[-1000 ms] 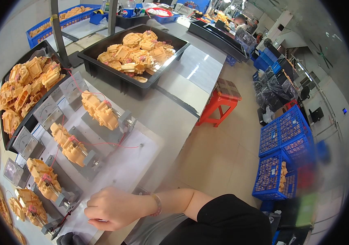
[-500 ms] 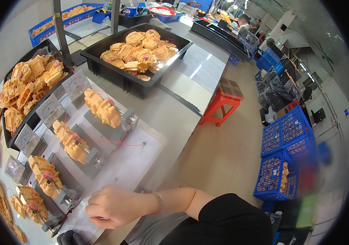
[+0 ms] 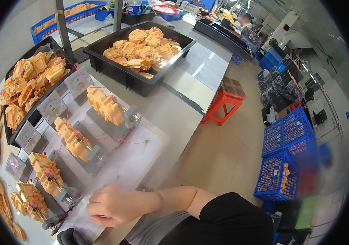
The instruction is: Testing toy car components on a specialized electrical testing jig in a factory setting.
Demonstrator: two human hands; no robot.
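Note:
My right hand [image 3: 111, 205] hovers above the front of the white work board [image 3: 119, 165], back upward and fingers curled closed. What they hold, if anything, is hidden. To its left, a dark rounded shape [image 3: 71, 237] at the lower edge looks like part of a black-gloved left hand; its fingers cannot be made out. Beside the hands, several yellow plastic housings sit in grey metal fixtures. The nearest housing [image 3: 32, 201] and the one behind it [image 3: 47, 173] have pink parts and metal clamps. Farther back are another housing [image 3: 73, 139] and the farthest one [image 3: 104, 105].
Analog meters [image 3: 52, 107] with thin red wires stand behind the fixtures. Black trays, one at left [image 3: 66, 79] and one at the back [image 3: 135, 84], hold heaped yellow housings. A red stool [image 3: 223, 102] and stacked blue crates [image 3: 272, 139] stand right of the table.
The whole view has shifted slightly, with the table appearing a little farther right and higher. My right hand keeps the same closed pose, and the housings stay in their fixtures.

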